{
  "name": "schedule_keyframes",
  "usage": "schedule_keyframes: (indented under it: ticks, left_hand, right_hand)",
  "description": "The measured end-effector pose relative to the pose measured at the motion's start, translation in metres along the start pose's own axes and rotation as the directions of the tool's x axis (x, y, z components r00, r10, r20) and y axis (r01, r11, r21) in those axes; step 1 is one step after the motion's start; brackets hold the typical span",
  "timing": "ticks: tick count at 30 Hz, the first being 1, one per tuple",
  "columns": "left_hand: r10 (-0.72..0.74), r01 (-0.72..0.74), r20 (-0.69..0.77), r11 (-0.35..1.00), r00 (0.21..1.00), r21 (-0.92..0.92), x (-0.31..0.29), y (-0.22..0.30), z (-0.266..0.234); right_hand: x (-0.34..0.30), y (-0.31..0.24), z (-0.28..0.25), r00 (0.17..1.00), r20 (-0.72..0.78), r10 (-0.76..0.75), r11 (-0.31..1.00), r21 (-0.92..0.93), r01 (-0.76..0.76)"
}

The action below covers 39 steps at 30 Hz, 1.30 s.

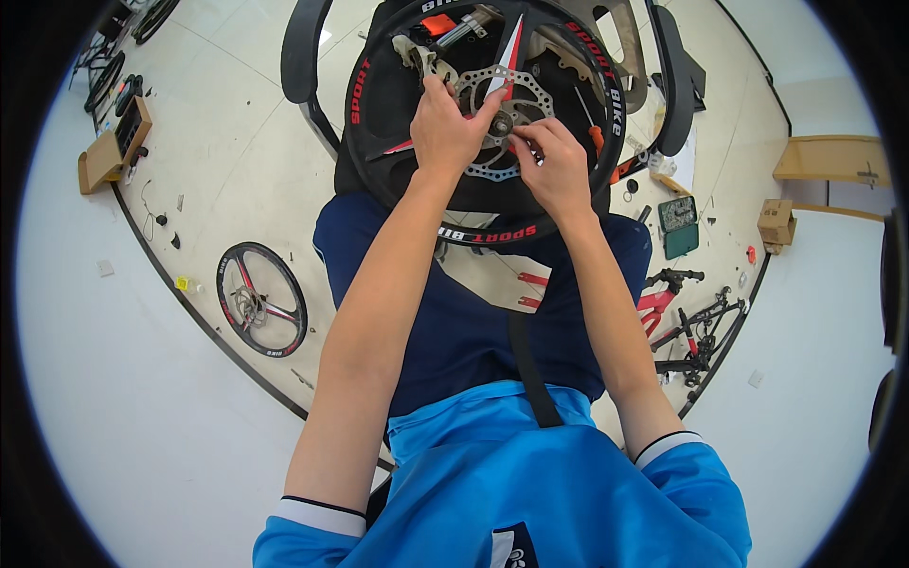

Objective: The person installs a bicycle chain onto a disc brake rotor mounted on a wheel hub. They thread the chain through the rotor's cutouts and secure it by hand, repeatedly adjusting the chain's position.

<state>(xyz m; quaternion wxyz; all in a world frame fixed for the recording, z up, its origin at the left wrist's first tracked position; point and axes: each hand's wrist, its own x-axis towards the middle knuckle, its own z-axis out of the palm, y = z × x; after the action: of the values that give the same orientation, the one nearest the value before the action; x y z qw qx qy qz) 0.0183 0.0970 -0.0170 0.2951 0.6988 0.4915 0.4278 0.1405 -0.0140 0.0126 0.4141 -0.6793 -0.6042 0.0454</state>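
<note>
A black three-spoke bicycle wheel (358,142) with red and white accents lies flat on the chair seat and against my lap. A silver brake rotor (544,95) is at its centre, around the hub axle (502,124). My left hand (447,128) is closed around a crumpled, stained whitish rag (413,55), its thumb stretched toward the hub. On the other side, my right hand (554,166) is closed, fingertips pinched at the hub beside the axle; whatever is between them is too small or hidden to name.
Chair armrests (301,52) flank the wheel. Beyond the hub lies an orange item (437,25); an orange-handled screwdriver (596,136) is at right. On the floor are another wheel (301,308), an open green case (680,241), a bicycle frame (696,341) and a cardboard box (99,163).
</note>
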Motion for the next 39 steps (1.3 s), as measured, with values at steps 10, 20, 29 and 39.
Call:
schedule_keyframes:
  ticks: [10, 20, 29, 39]
  left_hand:
    - [-0.021, 0.021, 0.005, 1.0, 1.0, 0.014, 0.0, 0.003, -0.002]
    - [-0.003, 0.003, -0.005, 1.0, 1.0, 0.014, -0.002, 0.004, -0.004]
    - [-0.006, 0.006, -0.005, 1.0, 1.0, 0.009, -0.001, 0.001, -0.002]
    - [-0.014, 0.014, 0.008, 1.0, 1.0, 0.016, 0.0, 0.002, -0.001]
  right_hand:
    - [0.0, -0.003, 0.01, 0.995, -0.099, -0.015, 0.999, -0.037, 0.011]
    - [-0.003, 0.0, 0.007, 0.996, -0.079, -0.031, 0.999, 0.02, 0.033]
    - [0.001, 0.006, 0.003, 0.995, -0.03, -0.091, 0.994, 0.064, 0.092]
    - [-0.001, 0.007, 0.007, 0.997, -0.065, -0.039, 0.999, -0.02, 0.038]
